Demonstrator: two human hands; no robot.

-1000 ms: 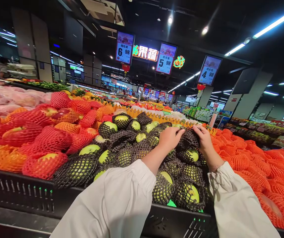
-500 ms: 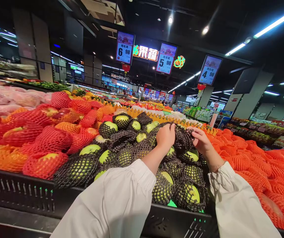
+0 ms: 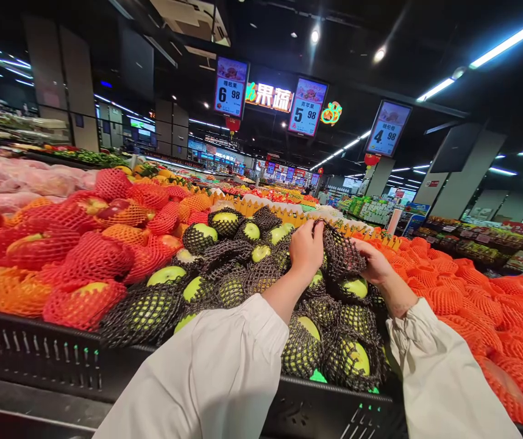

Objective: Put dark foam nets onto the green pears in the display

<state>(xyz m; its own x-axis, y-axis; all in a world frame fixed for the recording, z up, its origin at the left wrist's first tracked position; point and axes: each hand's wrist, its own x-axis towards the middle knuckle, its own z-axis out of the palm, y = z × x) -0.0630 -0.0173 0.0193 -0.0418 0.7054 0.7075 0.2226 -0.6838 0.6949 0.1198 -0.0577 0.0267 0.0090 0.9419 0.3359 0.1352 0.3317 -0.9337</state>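
A black foam fruit net (image 3: 342, 251) is stretched between my two hands over the green apples. My left hand (image 3: 306, 249) is closed, pinching the net's upper left edge between thumb and fingers. On the other side, my right hand (image 3: 375, 263) grips the net, its fingers mostly covered by the mesh. No apple can be made out inside this net. Below lie several green apples in black nets, one green apple (image 3: 355, 286) showing its bare skin just under the held net.
A black crate (image 3: 37, 350) borders the fruit in front. Apples in red and orange nets (image 3: 99, 259) are heaped left, and fruit in orange-red nets (image 3: 494, 311) fills the right. A price sign (image 3: 308, 107) hangs above. Shelves with packaged goods (image 3: 476, 235) stand behind at right.
The net has been raised slightly and spread wider. My right hand's fingers, in view at its edge before, are now largely behind or inside the mesh. My left hand keeps its pinch.
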